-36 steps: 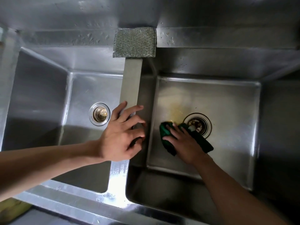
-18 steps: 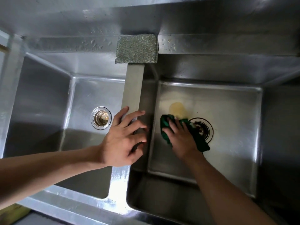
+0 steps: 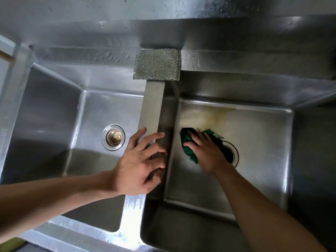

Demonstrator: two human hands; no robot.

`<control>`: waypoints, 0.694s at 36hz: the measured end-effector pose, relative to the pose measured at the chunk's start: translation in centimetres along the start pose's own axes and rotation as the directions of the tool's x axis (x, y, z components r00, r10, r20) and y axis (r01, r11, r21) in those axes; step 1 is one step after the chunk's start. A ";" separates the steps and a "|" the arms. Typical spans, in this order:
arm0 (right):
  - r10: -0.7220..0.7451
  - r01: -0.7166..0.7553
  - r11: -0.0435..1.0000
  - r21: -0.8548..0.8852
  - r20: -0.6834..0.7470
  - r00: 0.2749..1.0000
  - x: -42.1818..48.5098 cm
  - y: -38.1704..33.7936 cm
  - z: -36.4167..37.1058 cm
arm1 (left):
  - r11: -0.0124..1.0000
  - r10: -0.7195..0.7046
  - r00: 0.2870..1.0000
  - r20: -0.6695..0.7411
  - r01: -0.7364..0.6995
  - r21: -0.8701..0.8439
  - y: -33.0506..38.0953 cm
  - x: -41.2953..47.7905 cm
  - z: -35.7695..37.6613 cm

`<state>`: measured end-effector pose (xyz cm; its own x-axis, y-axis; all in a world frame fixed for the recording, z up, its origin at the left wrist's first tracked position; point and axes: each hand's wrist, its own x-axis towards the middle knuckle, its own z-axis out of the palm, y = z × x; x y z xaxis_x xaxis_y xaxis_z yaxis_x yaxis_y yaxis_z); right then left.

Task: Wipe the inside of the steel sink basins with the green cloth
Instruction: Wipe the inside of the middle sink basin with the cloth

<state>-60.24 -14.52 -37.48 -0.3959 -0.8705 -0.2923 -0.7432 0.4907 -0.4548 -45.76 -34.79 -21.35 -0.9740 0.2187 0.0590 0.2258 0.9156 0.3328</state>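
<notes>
A double steel sink fills the view. My right hand (image 3: 205, 151) lies flat on the green cloth (image 3: 189, 150) and presses it against the floor of the right basin (image 3: 258, 157), just left of its drain (image 3: 231, 154). A yellowish smear (image 3: 216, 119) marks the floor beyond the cloth. My left hand (image 3: 140, 160) rests with spread fingers on the steel divider (image 3: 153, 106) between the basins. The left basin (image 3: 87, 128) has a strainer drain (image 3: 113, 136) in its floor.
A grey scouring pad (image 3: 157, 64) lies on the back ledge at the far end of the divider. Water drops speckle the back ledge (image 3: 91, 55). The front rim (image 3: 76, 235) runs along the bottom left.
My right hand has slid the cloth to the left and away from the drain, spreading the yellow smear over the basin floor. The left hand stays on the divider.
</notes>
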 end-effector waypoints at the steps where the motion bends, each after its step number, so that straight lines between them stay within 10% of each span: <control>1: 0.040 -0.040 0.999 0.005 -0.017 0.999 0.9 0.7 -0.9 | 1.000 0.001 1.000 -0.003 -0.001 0.000 0.0 0.0 0.0; 9: 0.478 -0.459 0.878 0.135 -0.208 0.853 1.6 5.2 -4.6 | 1.000 0.000 1.000 -0.003 0.000 0.009 -0.1 0.0 0.1; 14: 0.149 -0.153 0.987 -0.044 -0.071 0.986 -2.4 5.8 -1.9 | 1.000 0.006 1.000 -0.003 -0.006 0.013 0.0 0.0 0.2; 17: 0.206 -0.209 0.978 -0.015 -0.113 0.972 -3.2 7.3 -2.0 | 1.000 -0.002 1.000 0.007 0.002 0.011 0.0 0.0 0.1; 25: 0.746 -0.677 0.665 0.315 -0.324 0.582 -3.6 11.4 -3.5 | 1.000 0.000 1.000 0.002 0.000 0.010 -0.1 -0.1 0.2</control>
<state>-69.20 -5.95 -38.64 -0.9593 -0.1532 -0.2372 -0.0567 0.9275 -0.3696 -45.69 -34.86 -21.54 -0.9739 0.2198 0.0576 0.2264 0.9187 0.3237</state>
